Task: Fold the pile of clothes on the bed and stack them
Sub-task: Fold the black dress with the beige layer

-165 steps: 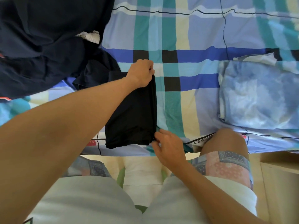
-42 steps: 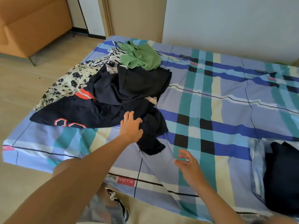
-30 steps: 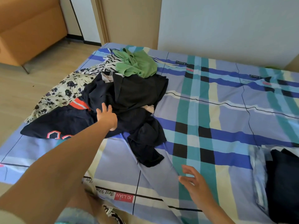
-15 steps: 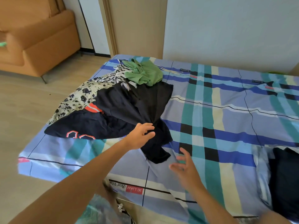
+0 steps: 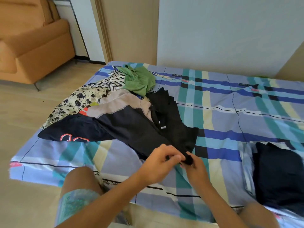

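Head — left grip [image 5: 158, 163], right grip [image 5: 196, 169] pinching black garment [image 5: 172, 129] on bed [image 5: 230, 116]

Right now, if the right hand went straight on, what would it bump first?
The right hand pinches the black garment, so that comes first; just past it, probably the left hand, though depth is unclear.

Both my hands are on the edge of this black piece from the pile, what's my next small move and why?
Probably draw the black garment toward you, clear of the pile, onto the bare sheet. Your left hand and right hand both pinch its near edge, while its far end lies against the other clothes.
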`<action>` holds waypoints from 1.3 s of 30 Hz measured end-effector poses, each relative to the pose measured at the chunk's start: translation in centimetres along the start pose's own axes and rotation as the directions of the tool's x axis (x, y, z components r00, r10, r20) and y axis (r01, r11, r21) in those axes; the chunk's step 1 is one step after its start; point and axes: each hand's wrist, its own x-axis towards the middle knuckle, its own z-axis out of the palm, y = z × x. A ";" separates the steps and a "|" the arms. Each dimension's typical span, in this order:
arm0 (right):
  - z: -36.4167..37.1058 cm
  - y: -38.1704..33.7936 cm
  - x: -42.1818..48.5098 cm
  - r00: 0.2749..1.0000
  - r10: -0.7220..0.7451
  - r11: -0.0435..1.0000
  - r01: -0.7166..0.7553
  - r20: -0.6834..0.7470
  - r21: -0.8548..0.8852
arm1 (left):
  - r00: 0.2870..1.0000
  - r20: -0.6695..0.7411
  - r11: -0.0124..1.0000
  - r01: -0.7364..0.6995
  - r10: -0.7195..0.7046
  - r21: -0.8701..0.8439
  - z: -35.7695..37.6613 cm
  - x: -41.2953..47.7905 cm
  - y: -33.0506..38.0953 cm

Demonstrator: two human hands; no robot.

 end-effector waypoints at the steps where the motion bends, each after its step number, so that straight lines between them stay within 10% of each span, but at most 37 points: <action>1: -0.3 -0.2 -0.5 0.999 0.032 0.999 -0.033 0.021 0.038 | 0.977 -0.174 0.992 0.114 -0.122 -0.053 0.1 0.5 -0.7; 3: -0.6 -0.9 -1.6 0.992 0.077 0.991 -0.087 0.100 0.099 | 0.780 -0.396 0.872 0.461 -0.485 -0.162 -0.3 2.0 -2.2; 7: 0.0 -1.7 -3.6 0.948 0.123 0.984 -0.156 0.294 0.089 | 0.399 -0.213 0.452 0.771 -0.892 -0.449 -1.1 4.4 -5.4; 15: -2.2 -1.2 -2.8 0.939 0.127 0.992 -0.122 0.320 -0.037 | 0.643 -0.186 0.636 0.592 -0.743 -0.495 -1.4 5.1 -7.5; 20: -3.9 -0.9 -0.4 0.948 0.305 0.947 -0.292 -0.087 0.131 | 0.765 -0.156 0.725 0.495 -0.625 -0.480 -1.0 3.7 -5.0; 25: -2.7 -2.8 0.9 0.873 0.417 0.767 -0.487 0.251 0.418 | 0.929 0.148 0.866 0.370 -0.340 -0.336 2.8 1.7 -2.3; 32: -3.3 0.3 0.7 0.837 0.545 0.815 -0.543 0.049 0.202 | 0.792 0.529 0.870 0.458 -0.305 -0.184 5.0 -0.1 -3.9; 34: -3.9 0.5 0.3 0.853 0.521 0.838 -0.511 -0.003 0.191 | 0.810 0.435 0.845 0.504 -0.393 -0.176 5.0 -0.1 -4.3; 37: -4.0 0.3 -0.5 0.903 0.430 0.876 -0.421 0.016 0.234 | 0.705 0.155 0.611 0.686 -0.692 -0.396 4.2 1.2 -4.3; 39: -3.2 0.1 -1.4 0.933 0.348 0.912 -0.360 0.095 0.196 | 0.613 0.207 0.387 0.688 -0.762 -0.613 3.5 2.4 -4.4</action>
